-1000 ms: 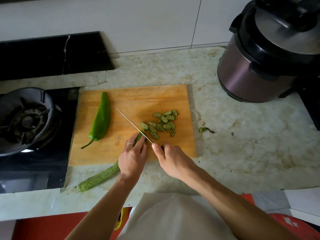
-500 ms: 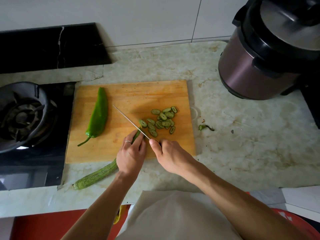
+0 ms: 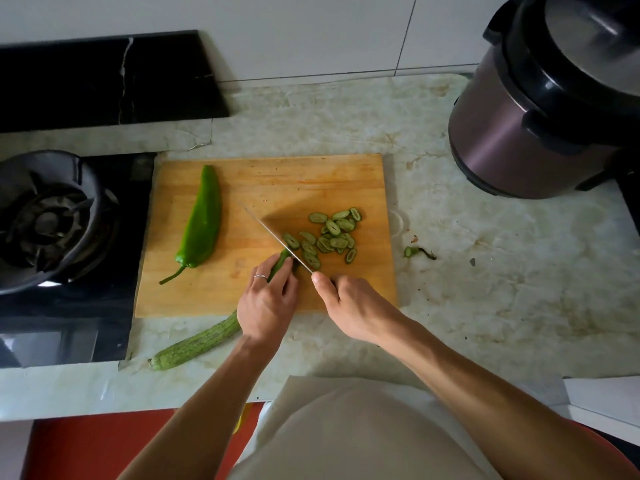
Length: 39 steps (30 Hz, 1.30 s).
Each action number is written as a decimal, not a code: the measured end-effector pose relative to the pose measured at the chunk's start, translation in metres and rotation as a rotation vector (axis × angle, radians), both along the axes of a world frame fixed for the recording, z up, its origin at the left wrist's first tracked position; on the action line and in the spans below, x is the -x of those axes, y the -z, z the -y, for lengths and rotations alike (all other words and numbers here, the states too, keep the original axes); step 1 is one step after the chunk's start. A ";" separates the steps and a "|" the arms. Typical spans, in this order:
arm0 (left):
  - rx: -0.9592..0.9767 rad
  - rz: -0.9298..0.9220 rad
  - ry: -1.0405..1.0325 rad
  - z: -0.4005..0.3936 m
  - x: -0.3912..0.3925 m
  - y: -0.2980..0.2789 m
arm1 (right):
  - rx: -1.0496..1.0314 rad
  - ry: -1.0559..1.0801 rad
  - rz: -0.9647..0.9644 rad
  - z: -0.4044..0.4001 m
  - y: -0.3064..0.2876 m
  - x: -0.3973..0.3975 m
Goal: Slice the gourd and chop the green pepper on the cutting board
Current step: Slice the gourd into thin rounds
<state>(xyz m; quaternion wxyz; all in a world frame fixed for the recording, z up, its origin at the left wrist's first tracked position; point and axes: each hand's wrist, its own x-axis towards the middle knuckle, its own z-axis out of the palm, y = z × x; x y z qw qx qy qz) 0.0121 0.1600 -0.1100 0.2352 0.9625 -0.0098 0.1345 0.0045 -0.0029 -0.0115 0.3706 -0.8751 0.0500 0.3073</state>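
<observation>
While slicing: mid-cut, far from finished.
Gourd [image 3: 194, 346]: long and striped, thin cut end on the cutting board [image 3: 270, 188], most of its length trailing off the near edge onto the counter [image 3: 485, 289].
Left hand [image 3: 266, 304]: fingers curled over the gourd, pinning it just beside the blade.
Right hand [image 3: 353, 306]: wrapped round the handle of the knife [image 3: 273, 237], forefinger along the spine.
Done: small pile of slices [image 3: 329, 237] right of the blade.
Left: most of the gourd; green pepper [image 3: 202, 220] whole, at the board's left.
Around: gas burner [image 3: 48, 220] left, electric cooker [image 3: 540, 109] right, cut stem scrap [image 3: 417, 252] on the counter.
In the way: nothing judged blocking; fingertips close to the edge.
</observation>
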 end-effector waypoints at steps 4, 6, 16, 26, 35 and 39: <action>0.001 -0.010 -0.007 0.000 0.000 0.000 | -0.002 0.013 -0.023 -0.003 -0.001 -0.001; -0.006 -0.011 -0.004 0.000 0.000 0.000 | 0.014 0.026 0.014 -0.008 0.005 -0.005; 0.037 -0.005 0.002 -0.002 0.001 0.000 | 0.094 -0.081 0.094 0.003 0.007 0.005; 0.058 0.010 -0.002 0.000 0.002 -0.005 | 0.024 0.053 0.074 0.006 0.007 0.001; 0.076 -0.032 0.020 -0.002 0.003 -0.002 | 0.035 -0.001 0.107 0.010 -0.002 0.007; 0.079 -0.039 0.027 -0.003 0.002 -0.001 | 0.036 -0.003 0.104 0.010 -0.006 0.006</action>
